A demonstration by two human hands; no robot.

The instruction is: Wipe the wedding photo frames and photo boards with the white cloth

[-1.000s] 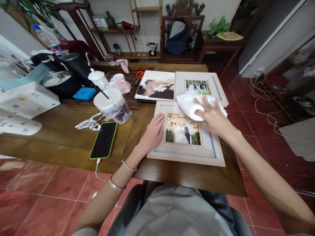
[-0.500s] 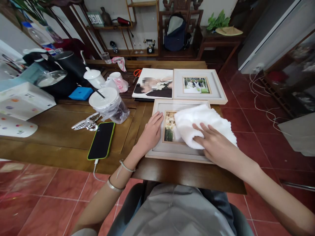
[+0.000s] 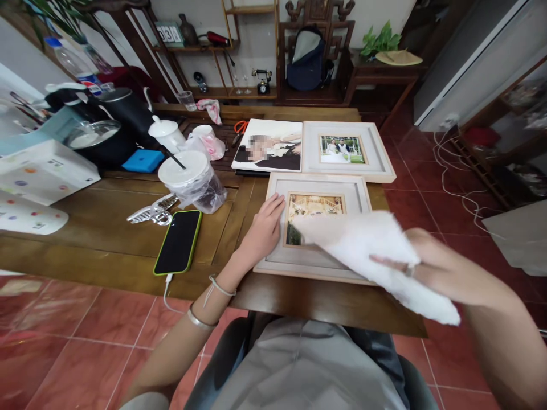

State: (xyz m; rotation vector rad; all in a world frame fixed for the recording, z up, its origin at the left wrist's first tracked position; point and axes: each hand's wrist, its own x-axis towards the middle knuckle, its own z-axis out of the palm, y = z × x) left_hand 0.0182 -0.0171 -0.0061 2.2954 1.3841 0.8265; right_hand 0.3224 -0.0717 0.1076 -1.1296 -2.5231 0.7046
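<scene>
A white-framed photo [image 3: 277, 259] lies flat on the wooden table [image 3: 106, 228] right in front of me. My left hand [image 3: 262, 230] rests flat on its left border. My right hand [image 3: 431, 265] is lifted above the frame's lower right corner and grips a white cloth [image 3: 371, 247], which hangs over part of the picture. A second white frame [image 3: 376, 156] and a frameless photo print [image 3: 269, 145] lie just behind.
A phone with a green case [image 3: 179, 242] lies charging to the left, beside a metal hair clip [image 3: 151, 213] and a lidded cup in a plastic bag [image 3: 190, 182]. Kettles, cups, a blue box and a white box crowd the table's left. Shelves and a chair with a backpack stand behind.
My right hand wiped the cloth down the frame from its top to its bottom, then lifted the cloth off toward me. My left hand stayed on the frame's left border.
</scene>
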